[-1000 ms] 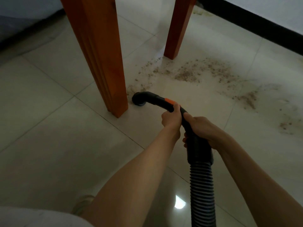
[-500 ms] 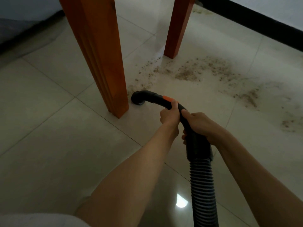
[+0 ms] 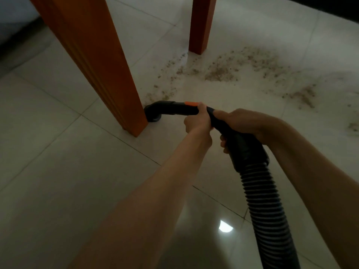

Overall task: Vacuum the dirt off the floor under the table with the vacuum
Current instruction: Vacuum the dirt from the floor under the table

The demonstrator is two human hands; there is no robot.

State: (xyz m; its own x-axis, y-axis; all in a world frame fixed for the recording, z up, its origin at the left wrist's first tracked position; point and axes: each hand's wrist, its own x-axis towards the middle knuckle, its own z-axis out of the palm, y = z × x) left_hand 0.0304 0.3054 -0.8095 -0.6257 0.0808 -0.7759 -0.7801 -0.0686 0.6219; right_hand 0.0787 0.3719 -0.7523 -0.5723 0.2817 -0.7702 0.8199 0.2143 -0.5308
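A black vacuum nozzle (image 3: 155, 112) with an orange button points down at the pale tiled floor, right beside the base of the near wooden table leg (image 3: 108, 74). My left hand (image 3: 197, 119) grips the black handle tube just behind the orange button. My right hand (image 3: 242, 121) grips the thicker part of the handle further back, above the ribbed black hose (image 3: 266, 206). Brown dirt (image 3: 219, 72) lies scattered on the tiles beyond the nozzle, spreading right toward a second patch of dirt (image 3: 305, 96).
A second wooden table leg (image 3: 201, 26) stands further back, at the edge of the dirt. A dark baseboard (image 3: 330, 4) runs along the far wall at top right. A light reflection (image 3: 225, 227) shines on the floor tiles between my arms.
The nozzle has slid left and closer to the base of the near table leg, with both hands following. The dirt right beside that leg looks thinner than before.
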